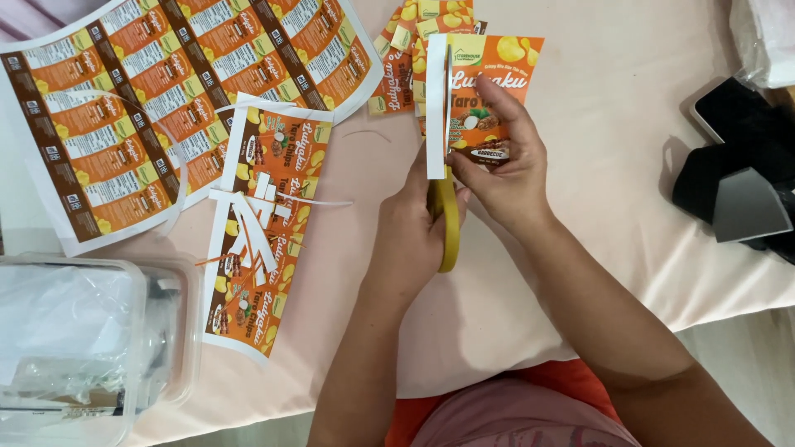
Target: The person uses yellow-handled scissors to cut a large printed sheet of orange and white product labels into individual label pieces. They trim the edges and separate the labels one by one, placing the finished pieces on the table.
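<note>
Right grip (pixel 505 161) pinching label (pixel 489 91), scissors (pixel 445 207) alongside

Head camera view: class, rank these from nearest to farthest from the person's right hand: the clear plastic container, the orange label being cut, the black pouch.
From the right hand:
1. Orange label, held in that hand, top centre.
2. Black pouch, at the right edge.
3. Clear plastic container, bottom left corner.

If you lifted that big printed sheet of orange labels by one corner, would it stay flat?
Probably not. The label sheet looks thin, and its edges already curl off the bed, so it would likely droop. It seems light; a push might slide it.
</note>
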